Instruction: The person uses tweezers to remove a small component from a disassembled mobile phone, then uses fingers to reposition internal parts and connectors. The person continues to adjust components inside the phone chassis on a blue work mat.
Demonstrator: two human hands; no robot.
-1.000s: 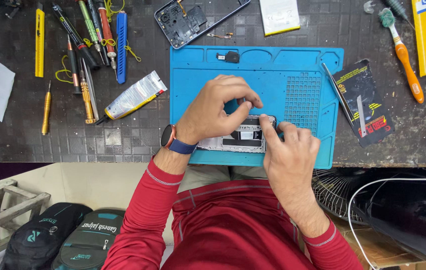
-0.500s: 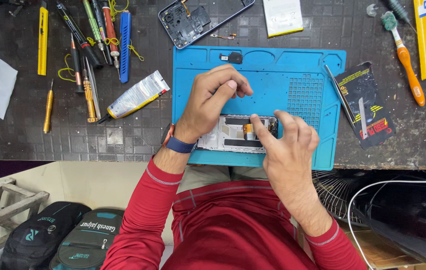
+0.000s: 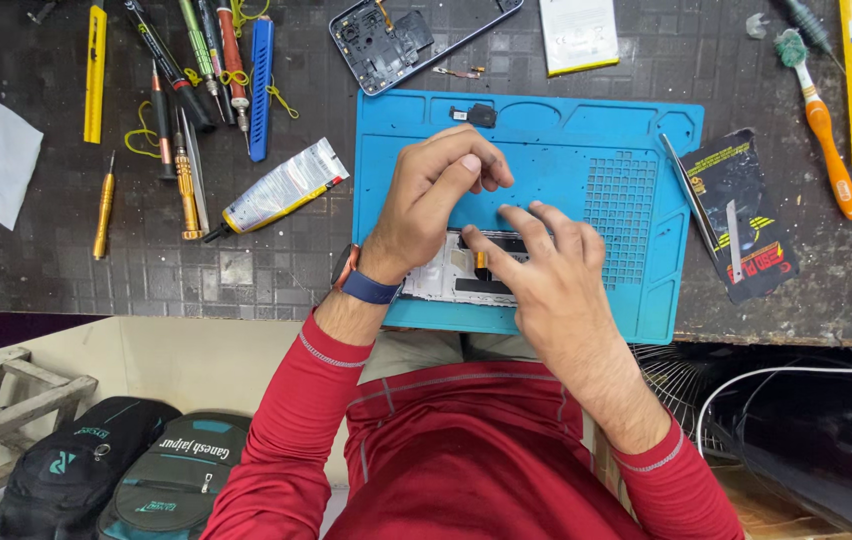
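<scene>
On the near edge of the blue mat (image 3: 586, 130), close to my body, lies the opened phone (image 3: 456, 275) with its pale insides showing, and both my hands are over it. My left hand (image 3: 431, 200) arches above its far side, fingers curled down and thumb tucked toward them; whether they pinch some small part I cannot tell, since the fingertips hide it. My right hand (image 3: 546, 275) lies flat across the phone's right half, fingers spread and pressing down, gripping nothing. A small black part (image 3: 479, 114) sits loose near the mat's far edge, and a glue tube (image 3: 281, 188) lies just off the mat's left side beside a row of screwdrivers (image 3: 181, 130). Beyond the mat's far edge rests a dark phone frame (image 3: 386, 40). As I judge it, the phone sits so close to the mat's near edge that a hard push from my right hand could slide it off the bench, and too much pressure might crack something thin inside.
</scene>
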